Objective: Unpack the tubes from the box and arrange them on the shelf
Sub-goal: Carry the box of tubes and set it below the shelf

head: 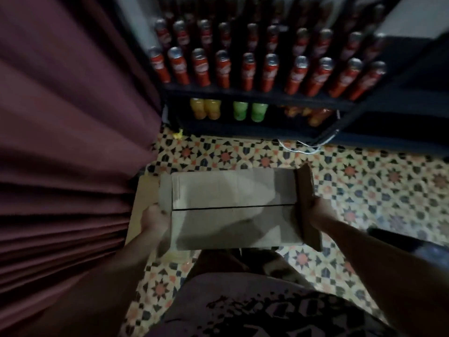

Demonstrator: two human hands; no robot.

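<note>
dark shelf (243, 92) unit against the far wall. upper tier: red tubes (223, 69) with silver caps, upright, in rows out to the front edge. lower tier: yellow bottles (205, 108) at left, green bottles (250, 111) mid, orange ones (313, 115) right. patterned tile floor (364, 190) below; white cable (301, 147) at the shelf's right foot.

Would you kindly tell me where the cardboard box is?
Head view, lower centre: the cardboard box is held between both hands, above the patterned floor.
</note>
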